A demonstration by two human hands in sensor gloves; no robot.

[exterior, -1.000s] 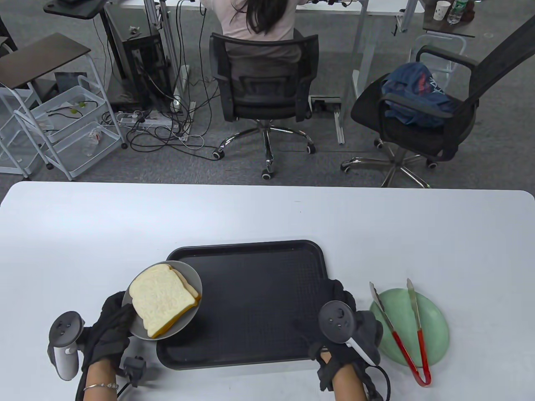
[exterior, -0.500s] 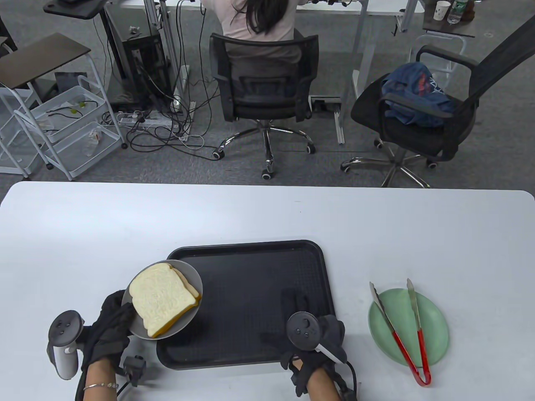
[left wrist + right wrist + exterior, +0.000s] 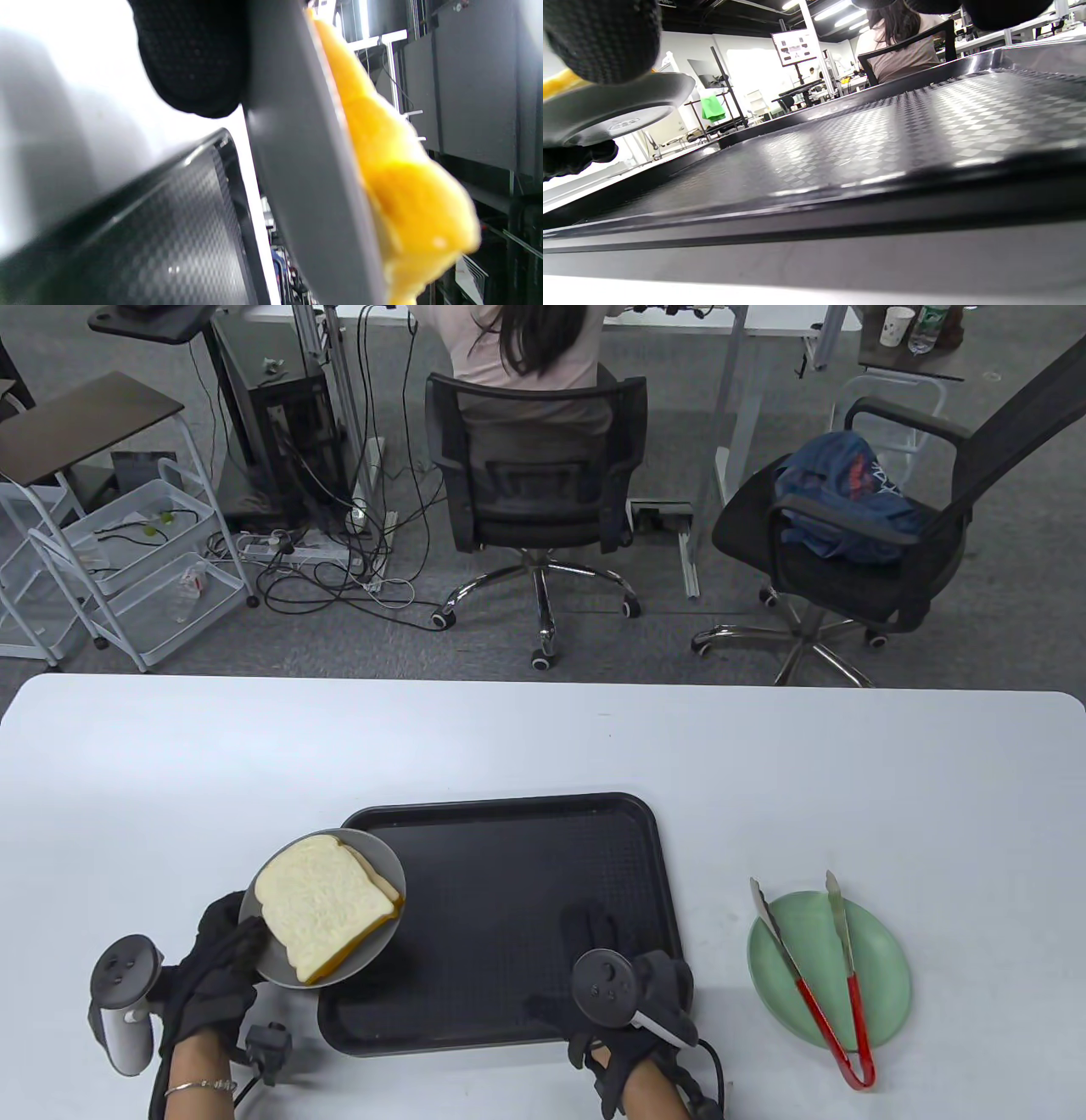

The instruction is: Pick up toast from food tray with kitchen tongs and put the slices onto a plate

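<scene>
Two slices of toast (image 3: pixel 327 903) lie stacked on a grey plate (image 3: pixel 387 858), which my left hand (image 3: pixel 216 963) grips by its near-left rim and holds tilted above the left edge of the black food tray (image 3: pixel 509 874). In the left wrist view the plate's underside (image 3: pixel 305 161) and the yellow crust of the toast (image 3: pixel 382 161) fill the frame. My right hand (image 3: pixel 594 933) hovers over the tray's near right part with relaxed fingers, holding nothing. The red-handled tongs (image 3: pixel 814 984) lie across a green plate (image 3: pixel 887 963) to the right.
The white table (image 3: pixel 543 746) stretches beyond the tray. Past its far edge stand office chairs (image 3: pixel 534 492), a person seated with their back turned, a wire cart (image 3: pixel 127 568) and floor cables.
My right hand moved left from beside the green plate to over the tray's near right part. The left hand drew the plate with toast slightly left.
</scene>
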